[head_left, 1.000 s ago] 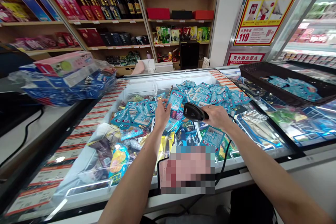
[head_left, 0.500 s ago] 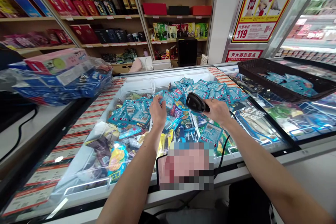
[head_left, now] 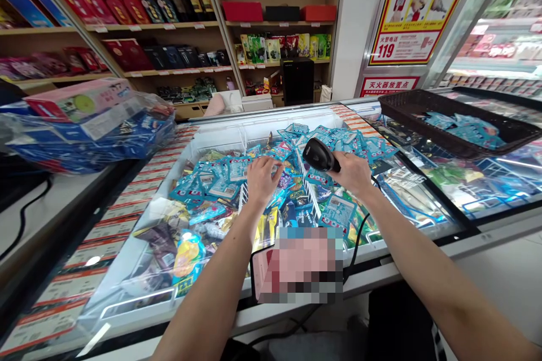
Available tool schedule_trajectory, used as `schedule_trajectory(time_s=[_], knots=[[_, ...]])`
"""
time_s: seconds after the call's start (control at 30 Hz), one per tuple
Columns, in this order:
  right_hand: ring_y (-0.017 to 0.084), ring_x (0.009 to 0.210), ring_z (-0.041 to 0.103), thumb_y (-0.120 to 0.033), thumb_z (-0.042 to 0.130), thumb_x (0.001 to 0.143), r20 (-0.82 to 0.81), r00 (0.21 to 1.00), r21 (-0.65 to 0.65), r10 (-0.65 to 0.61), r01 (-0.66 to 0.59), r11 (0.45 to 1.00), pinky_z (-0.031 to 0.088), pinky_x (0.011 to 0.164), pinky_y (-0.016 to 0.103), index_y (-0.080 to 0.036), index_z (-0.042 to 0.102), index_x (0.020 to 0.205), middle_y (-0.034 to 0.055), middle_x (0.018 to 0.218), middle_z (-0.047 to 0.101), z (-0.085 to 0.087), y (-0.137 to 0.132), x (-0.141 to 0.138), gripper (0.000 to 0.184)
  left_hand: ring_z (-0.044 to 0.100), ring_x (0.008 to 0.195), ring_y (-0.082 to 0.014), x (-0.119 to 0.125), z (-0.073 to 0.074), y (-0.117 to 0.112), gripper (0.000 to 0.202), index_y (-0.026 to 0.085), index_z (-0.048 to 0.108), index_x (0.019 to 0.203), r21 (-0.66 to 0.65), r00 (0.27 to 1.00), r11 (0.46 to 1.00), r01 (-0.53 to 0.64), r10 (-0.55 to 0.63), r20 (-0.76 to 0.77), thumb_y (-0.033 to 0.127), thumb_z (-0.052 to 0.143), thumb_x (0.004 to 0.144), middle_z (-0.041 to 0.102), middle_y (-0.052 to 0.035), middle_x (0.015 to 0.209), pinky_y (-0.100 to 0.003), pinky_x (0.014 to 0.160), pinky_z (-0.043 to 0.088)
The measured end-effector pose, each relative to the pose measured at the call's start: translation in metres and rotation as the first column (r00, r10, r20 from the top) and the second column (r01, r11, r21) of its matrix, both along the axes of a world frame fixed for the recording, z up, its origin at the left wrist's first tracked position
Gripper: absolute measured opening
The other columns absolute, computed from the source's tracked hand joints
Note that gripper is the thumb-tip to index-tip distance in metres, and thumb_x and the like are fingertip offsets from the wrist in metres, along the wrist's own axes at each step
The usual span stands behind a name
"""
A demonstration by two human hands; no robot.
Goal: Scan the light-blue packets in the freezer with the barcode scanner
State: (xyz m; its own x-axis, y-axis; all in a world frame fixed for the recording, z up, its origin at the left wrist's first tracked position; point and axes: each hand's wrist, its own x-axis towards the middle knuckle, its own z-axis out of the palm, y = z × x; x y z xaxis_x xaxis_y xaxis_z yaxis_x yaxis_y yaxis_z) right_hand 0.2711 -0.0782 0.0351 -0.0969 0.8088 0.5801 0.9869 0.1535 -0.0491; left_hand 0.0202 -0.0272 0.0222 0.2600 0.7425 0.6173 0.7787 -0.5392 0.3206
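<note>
My right hand [head_left: 353, 172] is wrapped around a black handheld barcode scanner [head_left: 318, 154], its head pointing left over the goods. A dark cable runs from it down to the front edge. My left hand [head_left: 261, 180] is over several flat teal packets, fingers loosely bent and thumb apart, with no packet visibly gripped. Just left of its fingers lies a teal packet [head_left: 237, 169]. More teal packets [head_left: 334, 138] are heaped behind the scanner, and a single one with a barcode [head_left: 339, 211] lies below my right hand. These packets lie in a chest freezer [head_left: 215, 134] among other colourful packs.
A phone [head_left: 260, 276] with a blurred-out screen rests at the freezer's front edge. To the right, a dark basket [head_left: 396, 110] holds more teal packets. Plastic-wrapped boxes [head_left: 88, 130] stand at the left. White wire dividers [head_left: 311, 194] run between the packs.
My left hand has moved slightly right and its fingers have spread a little. The scanner has shifted slightly right and tilted. The whole view has turned a little.
</note>
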Motion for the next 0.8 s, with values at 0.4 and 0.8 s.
schedule_trajectory(time_s=[0.4,0.8], knots=[[0.021,0.081,0.057,-0.046,0.050,0.080,-0.057,0.994,0.049,-0.091,0.093,0.994,0.031,0.062,0.027,-0.018,0.057,0.097,0.0074,0.086,0.064,-0.001,0.000,0.006,0.034,0.053,0.092,-0.0214,0.011,0.003,-0.014,0.030,0.022,0.062,0.085,-0.186,0.933,0.935,0.303,-0.331,-0.143,0.049,0.052,0.078,0.060,-0.0062,0.094,-0.036,0.083,0.038],[0.022,0.081,0.056,-0.045,0.048,0.080,-0.024,0.994,0.019,-0.103,0.103,0.994,0.033,0.063,0.027,-0.018,0.057,0.098,0.0082,0.083,0.064,-0.001,0.001,0.003,0.034,0.049,0.097,-0.0267,0.041,-0.013,-0.009,0.035,0.026,0.066,0.085,-0.235,0.991,0.963,0.128,-0.136,-0.016,0.057,0.053,0.074,0.057,-0.0065,0.098,-0.045,0.087,0.033]])
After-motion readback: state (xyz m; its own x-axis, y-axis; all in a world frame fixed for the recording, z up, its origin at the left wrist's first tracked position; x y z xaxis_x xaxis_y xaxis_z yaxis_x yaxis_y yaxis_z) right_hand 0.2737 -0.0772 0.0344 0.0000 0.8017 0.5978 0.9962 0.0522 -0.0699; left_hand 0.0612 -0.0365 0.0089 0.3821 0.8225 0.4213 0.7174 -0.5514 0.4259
